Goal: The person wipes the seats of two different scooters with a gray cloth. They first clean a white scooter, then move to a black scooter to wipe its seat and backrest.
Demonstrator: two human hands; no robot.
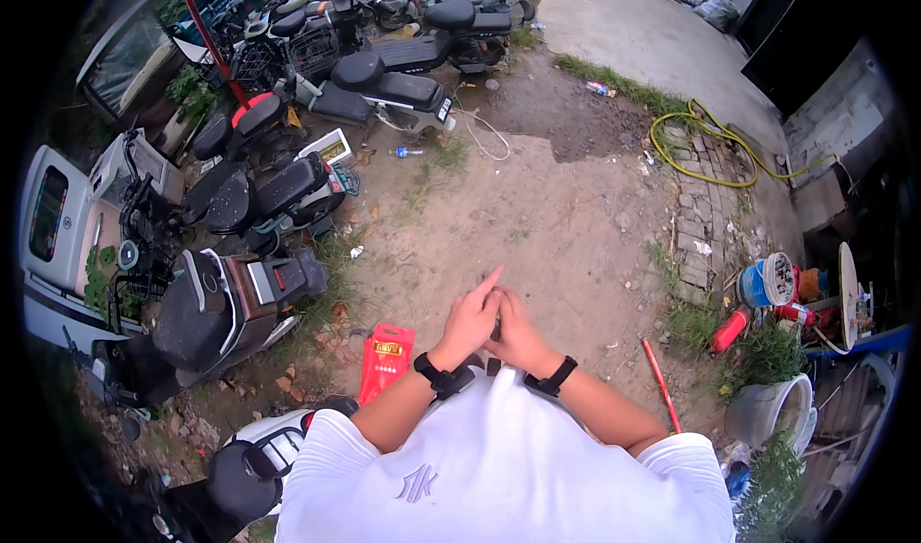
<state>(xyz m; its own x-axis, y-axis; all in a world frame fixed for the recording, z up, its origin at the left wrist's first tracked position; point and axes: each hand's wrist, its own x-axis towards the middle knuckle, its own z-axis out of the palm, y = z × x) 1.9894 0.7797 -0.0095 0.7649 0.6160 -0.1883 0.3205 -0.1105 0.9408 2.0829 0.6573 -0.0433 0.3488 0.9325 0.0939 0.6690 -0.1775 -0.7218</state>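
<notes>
My left hand [468, 320] and my right hand [518, 327] meet in front of my chest, fingers touching, with one index finger of the left hand stretched forward. A small dark item seems to show between the palms, but I cannot tell what it is. Each wrist wears a black strap with a dark module. Left of my forearm, a red plastic bag [386, 359] with a gold printed patch lies on the dirt. A red pole [660, 385] lies on the ground to the right of my right arm.
Parked electric scooters [194, 313] line the left side and far left. On the right are a yellow hose [719, 181], a blue paint bucket [766, 280], a red fire extinguisher [732, 328] and a large white bucket [770, 412]. A plastic bottle [407, 152] lies ahead.
</notes>
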